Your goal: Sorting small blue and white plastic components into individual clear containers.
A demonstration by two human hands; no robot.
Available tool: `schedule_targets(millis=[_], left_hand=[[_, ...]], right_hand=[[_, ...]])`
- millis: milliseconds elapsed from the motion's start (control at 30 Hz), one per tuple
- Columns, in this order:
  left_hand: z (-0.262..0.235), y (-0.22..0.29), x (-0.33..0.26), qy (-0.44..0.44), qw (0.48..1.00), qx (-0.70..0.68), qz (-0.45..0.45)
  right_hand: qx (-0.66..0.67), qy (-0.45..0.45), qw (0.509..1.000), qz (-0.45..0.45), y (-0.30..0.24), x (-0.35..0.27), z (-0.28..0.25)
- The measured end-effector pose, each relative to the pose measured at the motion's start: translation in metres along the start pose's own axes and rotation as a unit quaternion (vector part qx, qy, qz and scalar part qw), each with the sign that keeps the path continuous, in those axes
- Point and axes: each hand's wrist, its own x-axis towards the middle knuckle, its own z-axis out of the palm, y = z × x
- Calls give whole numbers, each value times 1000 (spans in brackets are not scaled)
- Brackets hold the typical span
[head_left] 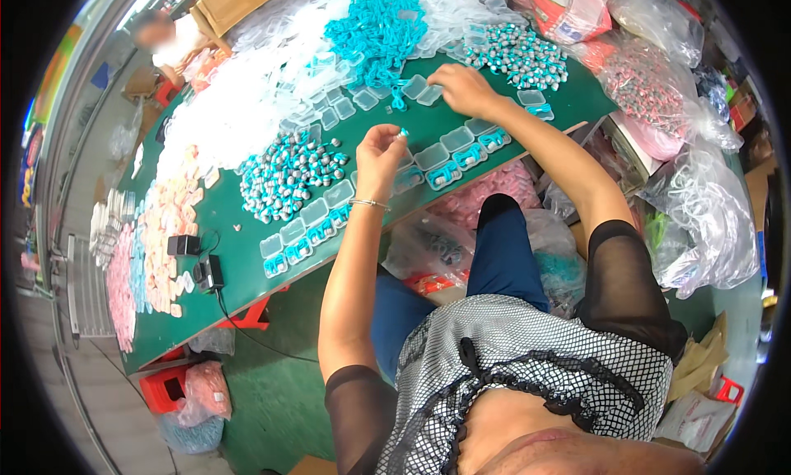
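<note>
My left hand point(381, 159) is closed in a pinch above the table's middle. A small turquoise-and-silver piece point(403, 133) shows at its fingertips. Farther right, my right hand point(465, 89) has its fingers curled at the edge of an opened clear plastic case point(428, 94). A strand of turquoise cord point(399, 96) lies just left of that case. Along the near edge stand rows of open clear cases with turquoise pieces inside, such as one case point(443, 175) to the right of my left hand. My left forearm hides part of the row.
A turquoise cord heap point(375, 34) lies at the back among clear cases. Turquoise-and-silver pieces form a left pile point(288, 174) and a right pile point(519, 55). Black adapters point(208, 271) with a cable sit at left. Plastic bags point(700, 219) crowd the right. Another person point(177, 42) sits far left.
</note>
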Motion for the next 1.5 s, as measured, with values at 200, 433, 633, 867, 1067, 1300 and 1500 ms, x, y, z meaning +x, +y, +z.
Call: schedule_targets(millis=[200, 433, 633, 867, 1067, 1300, 1500], left_hand=[[15, 5, -1, -49, 998, -4, -26], [22, 5, -6, -63, 998, 21, -14], [38, -1, -8, -85, 996, 19, -23], [54, 6, -2, -96, 995, 30, -15], [103, 1, 10, -121, 983, 137, 28], [159, -5, 17, -107, 943, 276, 150], [180, -12, 24, -72, 889, 380, 245]], right_hand=[[-154, -13, 970, 186, 100, -20, -40], [-224, -70, 964, 122, 104, -27, -32], [-187, -58, 978, 75, 110, -37, -45], [46, 12, 994, 103, 81, -46, -75], [216, 3, 959, 183, 52, -91, -112], [144, 30, 973, 179, 46, -136, -124], [-25, 86, 993, 75, 26, -136, -102]])
